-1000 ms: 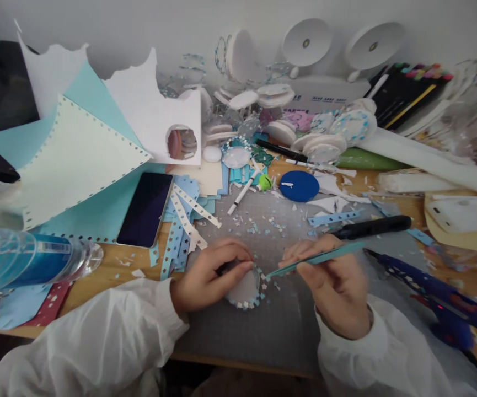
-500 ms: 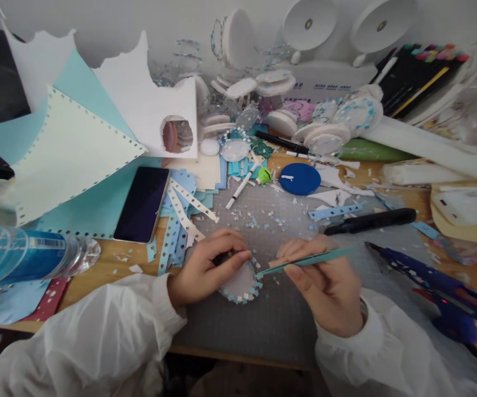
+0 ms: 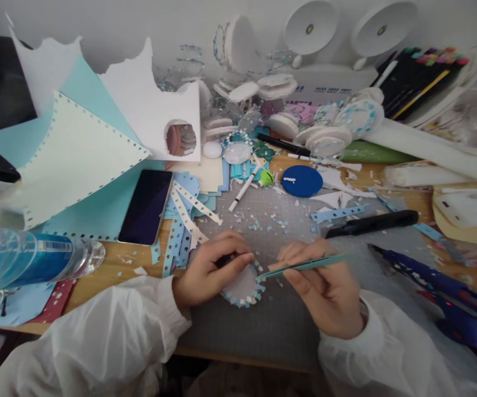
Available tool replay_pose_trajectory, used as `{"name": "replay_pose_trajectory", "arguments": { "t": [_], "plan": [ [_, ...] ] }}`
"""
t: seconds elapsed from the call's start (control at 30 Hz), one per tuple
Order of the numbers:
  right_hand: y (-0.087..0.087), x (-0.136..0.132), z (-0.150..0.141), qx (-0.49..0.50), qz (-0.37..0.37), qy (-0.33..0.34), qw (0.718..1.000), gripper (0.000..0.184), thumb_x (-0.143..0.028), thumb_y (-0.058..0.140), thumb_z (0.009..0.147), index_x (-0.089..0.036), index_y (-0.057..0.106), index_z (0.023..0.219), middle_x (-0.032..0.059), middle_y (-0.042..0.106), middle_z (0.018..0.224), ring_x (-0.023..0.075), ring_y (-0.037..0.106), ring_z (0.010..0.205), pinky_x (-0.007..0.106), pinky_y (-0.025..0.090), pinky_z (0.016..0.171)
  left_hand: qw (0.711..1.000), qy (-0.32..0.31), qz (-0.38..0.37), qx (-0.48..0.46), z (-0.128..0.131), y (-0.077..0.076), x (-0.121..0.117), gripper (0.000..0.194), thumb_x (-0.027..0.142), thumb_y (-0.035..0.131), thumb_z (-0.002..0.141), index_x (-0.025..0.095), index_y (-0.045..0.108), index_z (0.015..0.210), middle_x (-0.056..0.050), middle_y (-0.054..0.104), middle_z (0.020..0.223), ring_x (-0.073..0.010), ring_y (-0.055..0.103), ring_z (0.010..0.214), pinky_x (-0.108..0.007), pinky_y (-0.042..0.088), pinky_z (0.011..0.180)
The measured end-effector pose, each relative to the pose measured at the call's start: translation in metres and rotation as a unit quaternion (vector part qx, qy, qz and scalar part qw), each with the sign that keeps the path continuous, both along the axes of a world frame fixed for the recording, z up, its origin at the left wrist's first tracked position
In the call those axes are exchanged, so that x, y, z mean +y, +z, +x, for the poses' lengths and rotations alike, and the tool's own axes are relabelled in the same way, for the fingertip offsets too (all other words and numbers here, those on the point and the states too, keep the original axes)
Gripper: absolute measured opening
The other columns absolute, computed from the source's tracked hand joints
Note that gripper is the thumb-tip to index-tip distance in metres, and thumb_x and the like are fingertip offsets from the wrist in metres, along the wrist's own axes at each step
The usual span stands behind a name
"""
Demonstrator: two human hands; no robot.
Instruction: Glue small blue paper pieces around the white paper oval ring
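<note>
A round clear disc (image 3: 240, 286), its edge ringed with small blue and white paper stars, lies on the grey mat (image 3: 279, 331). My left hand (image 3: 219, 270) grips its upper left rim, thumb on top; the fingers hide that part. In my right hand (image 3: 323, 289) is a pair of teal tweezers (image 3: 304, 264), pinched between thumb and fingers. The tips point left and meet the disc's right edge among the stars. Whether a star sits between the tips is too small to tell.
A hot glue gun (image 3: 440, 292) with a red light lies at the right, below a black pen-like tool (image 3: 373, 223). Left are a phone (image 3: 145, 207), a water bottle (image 3: 39, 256) and punched paper strips (image 3: 176, 237). White discs (image 3: 277, 88) crowd the back, behind a blue oval (image 3: 302, 182).
The whole view has shifted slightly, so things sit a little lower and to the right. Both hands keep their holds, and the tweezer tips stay at the disc's right edge.
</note>
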State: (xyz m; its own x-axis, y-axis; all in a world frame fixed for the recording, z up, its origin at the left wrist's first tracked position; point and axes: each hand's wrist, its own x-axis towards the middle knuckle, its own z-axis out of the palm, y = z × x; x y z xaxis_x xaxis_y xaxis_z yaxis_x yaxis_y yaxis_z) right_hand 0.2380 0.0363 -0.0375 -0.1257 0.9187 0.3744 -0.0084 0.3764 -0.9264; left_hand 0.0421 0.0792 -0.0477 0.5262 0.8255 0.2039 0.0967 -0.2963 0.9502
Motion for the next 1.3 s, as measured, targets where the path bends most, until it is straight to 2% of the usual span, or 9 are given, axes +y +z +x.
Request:
{"name": "replay_pose_trajectory", "arguments": {
  "t": [0.4,0.73,1.1,1.3],
  "plan": [
    [-0.0006,-0.0023,0.0003,0.017,-0.009,0.002,1.0,0.019,-0.009,0.054,0.086,-0.024,0.061,0.097,0.0034,0.062,0.08,0.0188,0.059,0.071,0.039,0.049,0.066,1.0,0.001,-0.008,-0.006,-0.0001,-0.0017,0.0006,0.01,0.017,0.057,0.089,0.013,0.063,0.081,-0.007,0.062,0.083,-0.0162,0.058,0.082,-0.029,0.047,0.076],
    [-0.0012,-0.0048,0.0022,-0.02,0.003,0.007,1.0,0.024,-0.006,0.053,0.085,-0.024,0.06,0.099,0.0021,0.059,0.08,0.0181,0.058,0.072,0.041,0.048,0.07,1.0,-0.011,-0.006,-0.005,0.0006,0.0005,0.0007,0.011,0.017,0.056,0.089,0.013,0.063,0.081,-0.007,0.062,0.082,-0.0161,0.059,0.081,-0.028,0.048,0.074],
    [-0.0014,-0.004,0.0022,-0.008,-0.004,0.018,1.0,0.022,-0.007,0.053,0.086,-0.024,0.06,0.098,0.0017,0.059,0.08,0.0176,0.058,0.072,0.039,0.049,0.068,1.0,-0.014,-0.01,-0.012,-0.0017,0.0012,-0.0006,0.011,0.017,0.057,0.088,0.013,0.064,0.081,-0.008,0.063,0.082,-0.0166,0.06,0.081,-0.029,0.049,0.074],
    [0.0032,-0.0009,0.0006,0.03,-0.02,-0.023,0.999,0.017,-0.009,0.054,0.087,-0.022,0.058,0.095,0.0017,0.061,0.082,0.017,0.059,0.076,0.035,0.049,0.071,1.0,-0.01,-0.006,-0.017,-0.0016,0.0006,-0.0005,0.011,0.017,0.058,0.088,0.012,0.064,0.081,-0.008,0.063,0.082,-0.0163,0.06,0.081,-0.029,0.048,0.075]
  ]
}}
